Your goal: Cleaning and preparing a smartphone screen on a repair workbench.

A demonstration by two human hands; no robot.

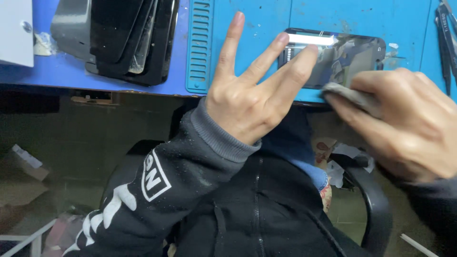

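Note:
A black smartphone (pixel 354 54) with a glossy screen lies flat on a blue work mat (pixel 252 19) near the table's front edge. My left hand (pixel 250 90) has its fingers spread, and two fingertips press on the phone's left end. My right hand (pixel 404 123) pinches a small grey cloth (pixel 350 94) against the phone's lower edge.
A stack of black phone screens and covers (pixel 128 38) lies on the blue tabletop at the left. Tweezers (pixel 447 38) rest at the far right of the mat. A white box corner (pixel 16 31) sits at the top left. Below are a black chair armrest (pixel 376 200) and a cluttered floor.

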